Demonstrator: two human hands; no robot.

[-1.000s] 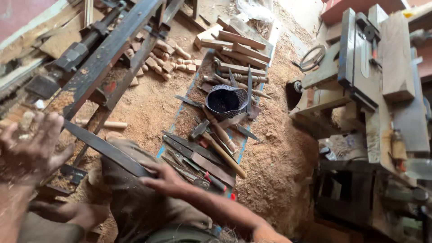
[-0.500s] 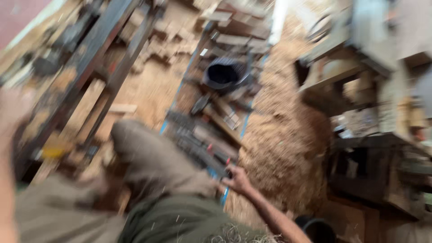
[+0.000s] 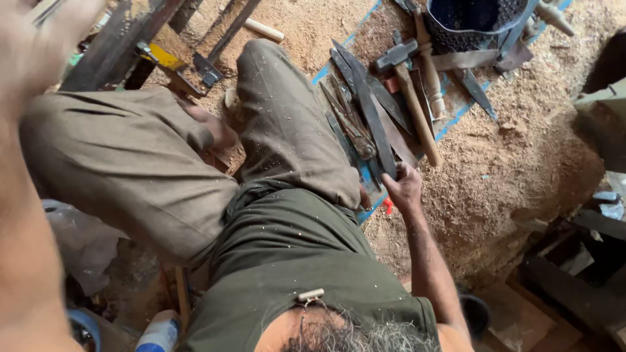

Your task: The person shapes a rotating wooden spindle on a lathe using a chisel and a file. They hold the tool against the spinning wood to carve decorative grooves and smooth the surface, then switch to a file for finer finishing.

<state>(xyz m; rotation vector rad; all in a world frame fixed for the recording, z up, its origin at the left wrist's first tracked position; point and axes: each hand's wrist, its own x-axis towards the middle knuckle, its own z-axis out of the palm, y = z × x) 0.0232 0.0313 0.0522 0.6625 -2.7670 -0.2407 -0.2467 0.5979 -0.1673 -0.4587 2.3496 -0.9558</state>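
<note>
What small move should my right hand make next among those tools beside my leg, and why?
Probably close the fingers on the near end of the long dark blade and lift it straight up. The right hand already rests at that end, and the blade lies packed among other metal tools beside the wooden-handled hammer, so dragging it sideways would likely disturb them.

The floor (image 3: 521, 163) is covered in soft brown sawdust. A blue-edged mat (image 3: 450, 124) lies on it. On the mat are a hammer (image 3: 407, 85) with a wooden handle, long dark metal blades (image 3: 368, 111) side by side, and a dark round bowl (image 3: 476, 23). A small wooden peg (image 3: 264, 29) lies nearby.
</note>
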